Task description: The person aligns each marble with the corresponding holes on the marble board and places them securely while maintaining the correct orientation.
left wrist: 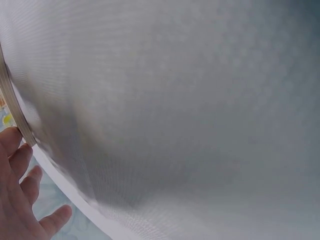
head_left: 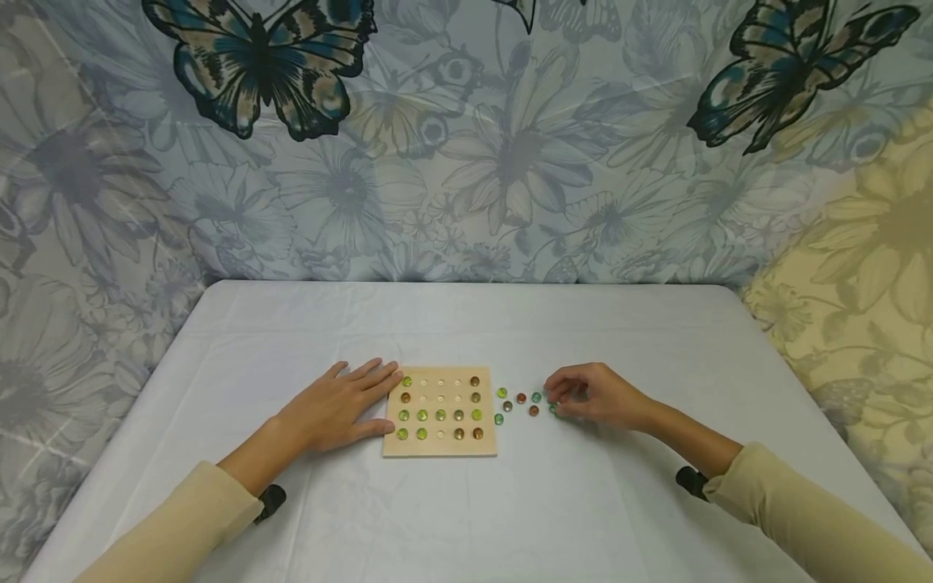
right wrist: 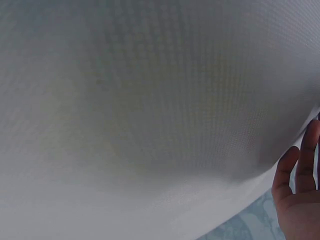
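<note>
1. Nearest edge: left beige sleeve [head_left: 178, 526] and right beige sleeve [head_left: 816, 510], both angled in over the desk [head_left: 408, 526]. Dark device [head_left: 271, 504] under the left wrist, a similar one at the right.
2. Desk wears a white cloth, faint creases, rounded far corners.
3. Wooden board [head_left: 440, 450]: flat mid-desk, between the hands. Hollows in five columns, four rows. Near row: two green marbles at left, two brown at right. Next row: full, mostly green. Two far rows: marbles at the end hollows only, brown except a green one in the far left corner.
4. Left hand [head_left: 338, 411]: palm down at the board's left side, fingers straight and slightly spread, thumb out. Index fingertip and thumb tip touch the board. Grip wide, has hold of nothing.
5. Loose marbles [head_left: 521, 397]: small scatter on the cloth, just right of the board. Mix of green, teal, red-brown.
6. Right hand [head_left: 601, 397]: at the scatter's right end, fingers bent toward the thumb, grip nearly closed. Green marble [head_left: 552, 410] right at the thumb tip; can't tell if pinched or just beside. Right wrist view cuts the fingers off at its border.
7. Past the far edge: grey-blue floral fabric [head_left: 510, 202] with large teal-and-tan butterflies [head_left: 261, 65]; yellow floral fabric [head_left: 889, 227] at right.
</note>
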A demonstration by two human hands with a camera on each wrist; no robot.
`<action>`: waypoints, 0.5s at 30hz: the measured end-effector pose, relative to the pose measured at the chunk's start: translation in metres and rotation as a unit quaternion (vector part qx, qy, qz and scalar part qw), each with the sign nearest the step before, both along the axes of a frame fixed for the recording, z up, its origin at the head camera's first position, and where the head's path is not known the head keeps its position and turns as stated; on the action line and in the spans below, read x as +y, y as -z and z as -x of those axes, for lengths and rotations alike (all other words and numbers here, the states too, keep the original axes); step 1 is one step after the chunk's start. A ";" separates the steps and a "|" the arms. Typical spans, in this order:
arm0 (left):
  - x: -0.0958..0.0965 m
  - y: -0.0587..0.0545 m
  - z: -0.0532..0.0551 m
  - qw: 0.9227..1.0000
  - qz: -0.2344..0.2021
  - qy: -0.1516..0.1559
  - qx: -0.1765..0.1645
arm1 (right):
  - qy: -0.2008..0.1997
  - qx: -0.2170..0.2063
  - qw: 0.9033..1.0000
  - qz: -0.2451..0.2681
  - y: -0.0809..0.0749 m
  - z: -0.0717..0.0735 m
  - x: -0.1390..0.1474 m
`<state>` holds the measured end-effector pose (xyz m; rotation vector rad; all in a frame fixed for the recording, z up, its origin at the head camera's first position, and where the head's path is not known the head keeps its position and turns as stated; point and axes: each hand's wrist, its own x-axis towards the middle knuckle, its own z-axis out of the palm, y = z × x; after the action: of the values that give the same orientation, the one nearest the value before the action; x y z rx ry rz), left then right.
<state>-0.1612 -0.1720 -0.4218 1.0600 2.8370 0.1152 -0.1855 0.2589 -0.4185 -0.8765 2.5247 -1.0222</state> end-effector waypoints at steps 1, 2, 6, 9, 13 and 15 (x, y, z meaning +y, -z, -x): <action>0.000 0.000 0.000 1.000 0.000 0.000 0.000 | 0.000 0.000 1.000 -0.001 0.000 0.000 0.000; 0.000 0.000 0.000 1.000 0.000 0.000 0.000 | 0.000 0.000 1.000 -0.002 0.000 0.000 -0.001; -0.001 -0.001 -0.001 1.000 -0.002 0.001 0.001 | -0.001 0.003 1.000 -0.002 0.000 0.000 -0.001; 0.000 -0.001 -0.001 1.000 -0.003 0.002 0.002 | -0.004 0.010 1.000 0.003 0.000 -0.001 -0.002; 0.000 -0.001 -0.001 1.000 0.000 0.001 -0.001 | -0.005 0.013 1.000 0.006 0.002 0.000 -0.001; 0.000 -0.001 -0.001 1.000 0.001 0.001 0.000 | -0.005 0.013 1.000 0.004 0.002 0.000 -0.002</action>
<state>-0.1606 -0.1719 -0.4210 1.0618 2.8366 0.1115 -0.1856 0.2569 -0.4201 -0.9100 2.5370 -1.0254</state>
